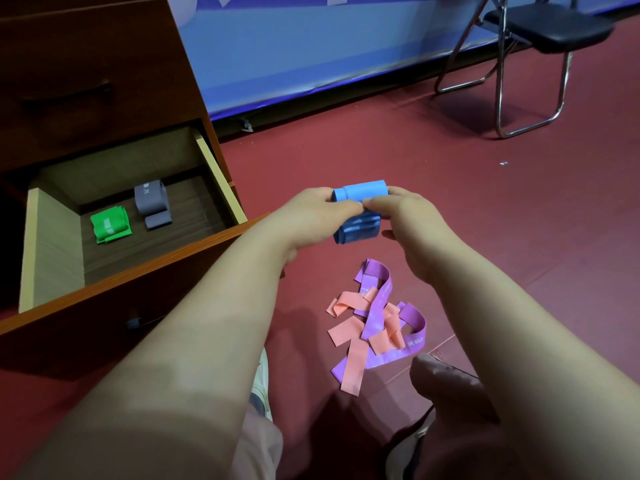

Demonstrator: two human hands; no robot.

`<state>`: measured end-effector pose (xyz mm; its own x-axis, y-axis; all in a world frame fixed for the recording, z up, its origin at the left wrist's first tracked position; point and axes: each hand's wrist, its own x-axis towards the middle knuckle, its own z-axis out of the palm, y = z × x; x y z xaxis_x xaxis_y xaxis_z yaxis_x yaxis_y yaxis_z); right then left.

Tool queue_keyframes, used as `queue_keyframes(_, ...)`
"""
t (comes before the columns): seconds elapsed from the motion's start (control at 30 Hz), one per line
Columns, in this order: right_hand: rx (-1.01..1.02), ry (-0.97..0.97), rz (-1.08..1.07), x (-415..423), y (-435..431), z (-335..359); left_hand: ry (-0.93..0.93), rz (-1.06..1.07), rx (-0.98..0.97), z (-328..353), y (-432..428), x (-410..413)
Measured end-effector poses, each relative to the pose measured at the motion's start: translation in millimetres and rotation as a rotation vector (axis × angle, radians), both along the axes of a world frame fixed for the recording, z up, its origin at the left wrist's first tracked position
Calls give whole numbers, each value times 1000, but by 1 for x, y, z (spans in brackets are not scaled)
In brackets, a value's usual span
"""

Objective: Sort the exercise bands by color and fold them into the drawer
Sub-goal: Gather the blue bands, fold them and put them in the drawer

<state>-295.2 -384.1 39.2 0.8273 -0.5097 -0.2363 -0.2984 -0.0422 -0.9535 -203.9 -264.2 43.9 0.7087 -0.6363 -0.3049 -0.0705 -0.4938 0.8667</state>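
Both hands hold a folded blue band (pixel 360 192) above the red floor, to the right of the open drawer (pixel 221 178). My left hand (pixel 311 209) pinches its left end and my right hand (pixel 405 211) pinches its right end; a darker part of the band hangs below the fingers. Inside the drawer lie a folded green band (pixel 110 225) and a folded grey band (pixel 152 204), side by side. On the floor below my hands, purple bands (pixel 379 296) and pink bands (pixel 353 355) lie tangled in a loose pile.
The drawer belongs to a brown wooden cabinet (pixel 86 64) at the left, and its front panel juts out toward me. A black folding chair (pixel 540 29) stands at the back right. A blue wall banner (pixel 311 46) runs along the back. My shoes and knees are at the bottom edge.
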Motion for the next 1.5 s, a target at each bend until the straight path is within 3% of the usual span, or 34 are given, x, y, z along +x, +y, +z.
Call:
queue_keyframes(0.2, 73, -8, -20, 4, 2, -3, 130, -31, -87, -2, 1, 0)
queue_keyframes(0.43, 98, 3, -48, 6, 5, -3, 152, 26, -166, -5, -2, 0)
queue_keyframes(0.67, -64, -2, -50, 6, 12, -11, 168, 137, -115, -12, -12, -12)
queue_keyframes(0.97, -124, 37, 42, 7, 20, -9, 183, 214, -158, -12, -14, -17)
queue_keyframes(1.5, -87, -71, -10, 21, 35, -8, 228, 340, -228, 1, 0, -14)
